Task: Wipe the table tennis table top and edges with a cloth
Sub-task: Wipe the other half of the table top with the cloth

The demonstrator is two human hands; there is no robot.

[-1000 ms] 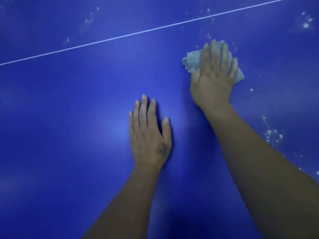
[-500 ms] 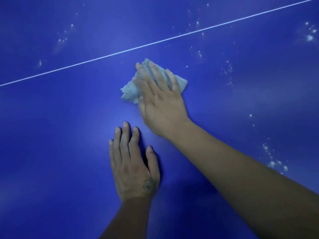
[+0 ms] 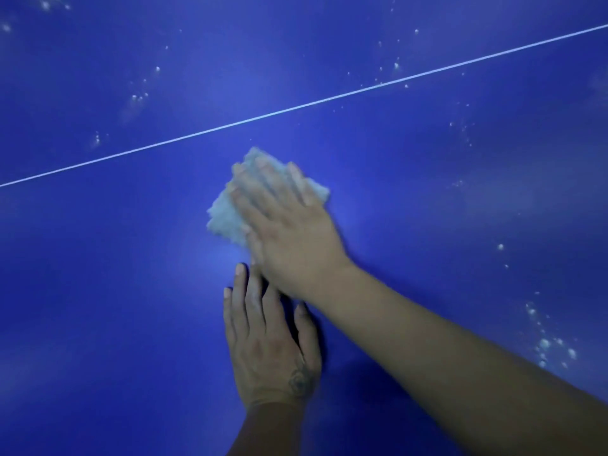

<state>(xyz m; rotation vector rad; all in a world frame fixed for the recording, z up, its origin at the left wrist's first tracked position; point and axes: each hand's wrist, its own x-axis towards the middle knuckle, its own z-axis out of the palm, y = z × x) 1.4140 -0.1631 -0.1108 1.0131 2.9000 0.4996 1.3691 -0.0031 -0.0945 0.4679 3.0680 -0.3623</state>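
Head view: we find top-wiping in hand on the blue counter [image 3: 98,291].
Cloth [image 3: 223,218] lies flat near the white line [image 3: 164,144]; left grip [image 3: 269,340] flat, fingers straight, holding nothing; right grip [image 3: 289,238] presses the cloth with straight fingers. We judge the next pass should reach the droplets [image 3: 556,350] at right; edges not in view.

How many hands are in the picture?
2. The left hand lies flat on the blue table, low in the middle; the right hand presses the pale cloth just beyond it. None looks hidden.
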